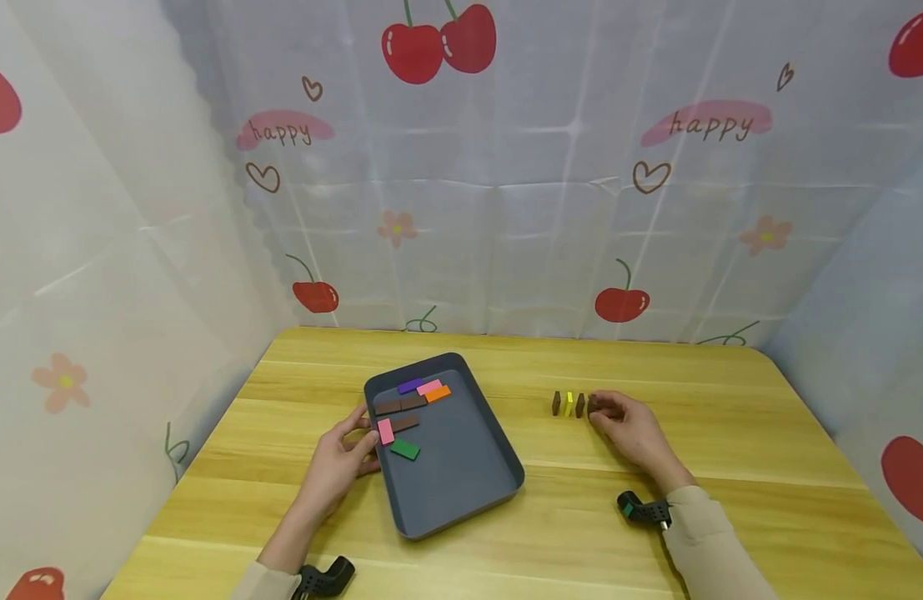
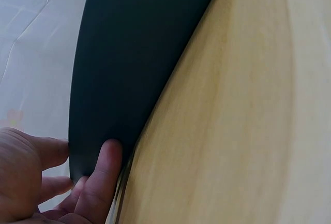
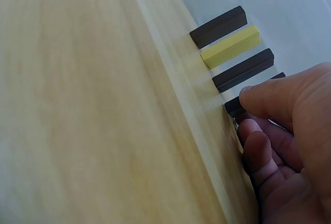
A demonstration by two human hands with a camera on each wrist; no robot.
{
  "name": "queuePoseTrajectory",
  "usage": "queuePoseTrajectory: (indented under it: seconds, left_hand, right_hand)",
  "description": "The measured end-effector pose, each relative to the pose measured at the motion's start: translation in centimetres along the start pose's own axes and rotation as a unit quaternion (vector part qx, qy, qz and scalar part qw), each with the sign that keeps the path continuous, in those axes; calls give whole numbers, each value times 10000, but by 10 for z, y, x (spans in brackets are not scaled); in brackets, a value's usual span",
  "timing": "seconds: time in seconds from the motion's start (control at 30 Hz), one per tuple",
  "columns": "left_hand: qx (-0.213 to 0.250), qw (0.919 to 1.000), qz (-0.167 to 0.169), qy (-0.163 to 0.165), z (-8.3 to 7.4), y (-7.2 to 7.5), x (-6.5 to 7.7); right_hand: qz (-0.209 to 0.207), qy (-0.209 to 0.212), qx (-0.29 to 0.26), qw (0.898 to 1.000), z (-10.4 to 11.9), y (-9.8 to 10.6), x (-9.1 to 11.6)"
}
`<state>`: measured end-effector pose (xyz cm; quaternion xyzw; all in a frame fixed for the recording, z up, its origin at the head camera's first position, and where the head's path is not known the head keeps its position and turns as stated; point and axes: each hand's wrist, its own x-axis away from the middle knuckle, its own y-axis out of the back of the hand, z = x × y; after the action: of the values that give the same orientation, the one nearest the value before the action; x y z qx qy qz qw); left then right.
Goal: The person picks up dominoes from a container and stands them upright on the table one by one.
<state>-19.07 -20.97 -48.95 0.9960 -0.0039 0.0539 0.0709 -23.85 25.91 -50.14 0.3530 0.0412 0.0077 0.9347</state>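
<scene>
My left hand (image 1: pixel 339 460) grips the left side of a dark grey tray (image 1: pixel 461 475), thumb at the rim and fingers along the outer wall. In the left wrist view its fingertips press that wall (image 2: pixel 129 69) near the table. Over on the right, my right hand (image 1: pixel 635 429) pinches a dark brown domino (image 3: pixel 235 107) between thumb and fingers, standing upright at the right end of a short row. Beside it in line stand a dark brown domino (image 3: pixel 243 70), a yellow domino (image 3: pixel 230 47) and another dark brown domino (image 3: pixel 218 27), with small gaps between them.
Inside the tray lie several flat dominoes: purple (image 1: pixel 410 386), orange (image 1: pixel 438 394), green (image 1: pixel 405 450), pink (image 1: pixel 386 432) and brown (image 1: pixel 405 423). The wooden table (image 1: pixel 581 533) ends at a printed curtain (image 1: pixel 491 250) behind and at both sides.
</scene>
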Motion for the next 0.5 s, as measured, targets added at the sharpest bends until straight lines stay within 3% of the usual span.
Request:
queuePoseTrajectory:
  seconds: [0.5]
  left_hand:
    - [20, 10000, -13, -25, 2, 0, -1]
  right_hand:
    - [252, -96, -575, 9980, 0, 7, 0]
